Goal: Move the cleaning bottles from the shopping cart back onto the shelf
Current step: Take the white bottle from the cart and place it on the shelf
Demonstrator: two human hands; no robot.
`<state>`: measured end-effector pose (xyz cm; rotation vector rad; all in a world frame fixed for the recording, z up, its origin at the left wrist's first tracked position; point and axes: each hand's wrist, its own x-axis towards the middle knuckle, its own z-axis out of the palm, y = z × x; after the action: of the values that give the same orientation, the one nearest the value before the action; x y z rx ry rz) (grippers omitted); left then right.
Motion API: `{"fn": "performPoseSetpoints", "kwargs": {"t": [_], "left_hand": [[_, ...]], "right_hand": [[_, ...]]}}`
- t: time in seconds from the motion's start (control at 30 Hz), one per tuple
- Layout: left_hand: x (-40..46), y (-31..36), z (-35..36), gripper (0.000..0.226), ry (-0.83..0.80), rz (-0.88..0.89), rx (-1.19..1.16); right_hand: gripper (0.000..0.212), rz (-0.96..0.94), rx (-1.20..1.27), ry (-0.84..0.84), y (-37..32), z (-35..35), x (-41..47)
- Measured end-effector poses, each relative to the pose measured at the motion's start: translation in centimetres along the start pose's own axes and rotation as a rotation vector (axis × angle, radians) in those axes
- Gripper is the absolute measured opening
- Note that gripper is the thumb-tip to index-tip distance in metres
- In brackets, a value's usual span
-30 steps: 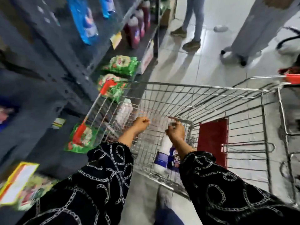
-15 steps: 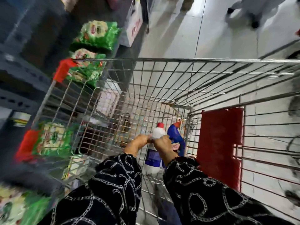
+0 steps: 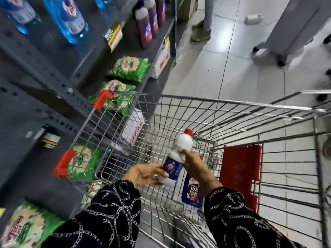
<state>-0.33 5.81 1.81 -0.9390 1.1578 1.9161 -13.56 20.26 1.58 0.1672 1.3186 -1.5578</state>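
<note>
Two hands share one white plastic cleaning bottle with a red cap and dark blue label (image 3: 176, 158), held tilted above the wire shopping cart (image 3: 215, 104), cap pointing toward 1 o'clock. The right hand (image 3: 195, 169) is wrapped around the narrow neck just under the bulb-shaped shoulder, likely because that waist gives the firmest purchase for lifting. The left hand (image 3: 146, 174), fingers spread loosely, cups the lower body from 9 o'clock, apparently to take the weight and steady the base while the bottle clears the basket. A second, dark blue bottle with white lettering (image 3: 192, 194) remains standing in the cart's near corner, at 5 o'clock from the lifted one and partly hidden behind the right wrist, beside the red plastic child-seat flap (image 3: 240, 176). The grey metal shelf unit (image 3: 53, 77) runs along 9 to 11 o'clock of the cart; clear blue bottles (image 3: 71, 20) and dark red bottles (image 3: 145, 24) stand on its upper tiers, green detergent bags (image 3: 129, 68) lower down. Judging by this, one bottle is on its way out and one is still to come.
</note>
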Motion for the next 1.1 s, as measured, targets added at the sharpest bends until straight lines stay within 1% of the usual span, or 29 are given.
{"fn": "performPoseSetpoints", "kwargs": {"t": [0.03,0.07,0.1,0.13,0.2,0.23,0.3,0.4,0.5,0.57,0.67,0.73,0.8,0.83,0.87,0.9,0.97,1.03,1.1], "left_hand": [[-0.7,0.2,0.1,0.046,-0.031,0.011,-0.037],[-1.3,0.4,0.3,0.045,-0.064,0.024,-0.086],[-1.8,0.4,0.6,0.043,-0.121,0.052,-0.146],[-2.7,0.9,1.4,0.042,-0.142,0.082,-0.144],[-5.1,1.9,2.7,0.035,-0.131,0.133,-0.091],[-6.2,2.1,3.0,0.036,-0.099,0.185,-0.110],[-8.9,2.1,3.2,0.043,-0.079,0.285,-0.129],[-14.4,1.8,3.9,0.040,-0.062,0.360,-0.096],[-20.1,0.2,4.2,0.065,-0.069,0.493,-0.104],[-23.5,-1.9,3.4,0.072,-0.051,0.548,-0.113],[-28.5,-5.9,2.0,0.071,0.032,0.599,-0.107],[-32.0,-9.0,1.0,0.068,0.084,0.621,-0.119],[-35.7,-12.0,0.1,0.061,0.163,0.656,-0.135],[-37.5,-13.5,-0.5,0.056,0.197,0.670,-0.137],[-39.4,-15.0,-0.8,0.053,0.229,0.684,-0.139],[-41.3,-16.5,-1.3,0.049,0.265,0.709,-0.153],[-44.2,-19.3,-2.9,0.040,0.376,0.751,-0.166],[-46.8,-22.3,-4.9,0.038,0.527,0.782,-0.183],[-49.5,-25.1,-5.9,0.036,0.660,0.820,-0.182]], "right_hand": [[0.030,0.009,0.052,-0.043,-0.9,0.6,-0.6],[0.029,0.010,0.077,-0.074,-1.6,1.3,-1.2],[0.032,0.013,0.085,-0.094,-2.4,2.0,-1.8],[0.036,0.008,0.080,-0.115,-3.2,2.9,-2.4],[0.038,-0.026,0.046,-0.149,-5.0,4.8,-3.9],[0.037,-0.047,0.022,-0.151,-5.9,5.9,-4.9],[0.031,-0.093,-0.012,-0.185,-7.3,8.1,-6.8],[0.022,-0.148,-0.067,-0.244,-8.4,11.8,-10.1],[0.013,-0.169,-0.149,-0.290,-8.4,16.1,-13.5],[0.015,-0.166,-0.211,-0.334,-7.8,19.4,-16.0],[0.014,-0.161,-0.342,-0.419,-6.1,24.8,-19.3],[0.014,-0.166,-0.452,-0.531,-4.3,28.6,-21.4],[0.012,-0.183,-0.537,-0.601,-2.3,32.5,-23.3],[0.004,-0.194,-0.565,-0.616,-1.3,34.5,-24.4],[0.004,-0.210,-0.594,-0.633,-0.2,36.3,-25.1],[0.008,-0.223,-0.618,-0.651,0.9,38.3,-26.1],[0.004,-0.238,-0.699,-0.709,2.8,42.3,-27.9],[0.011,-0.281,-0.761,-0.769,5.0,46.4,-29.3],[0.013,-0.313,-0.767,-0.792,7.2,50.2,-30.5]]}}
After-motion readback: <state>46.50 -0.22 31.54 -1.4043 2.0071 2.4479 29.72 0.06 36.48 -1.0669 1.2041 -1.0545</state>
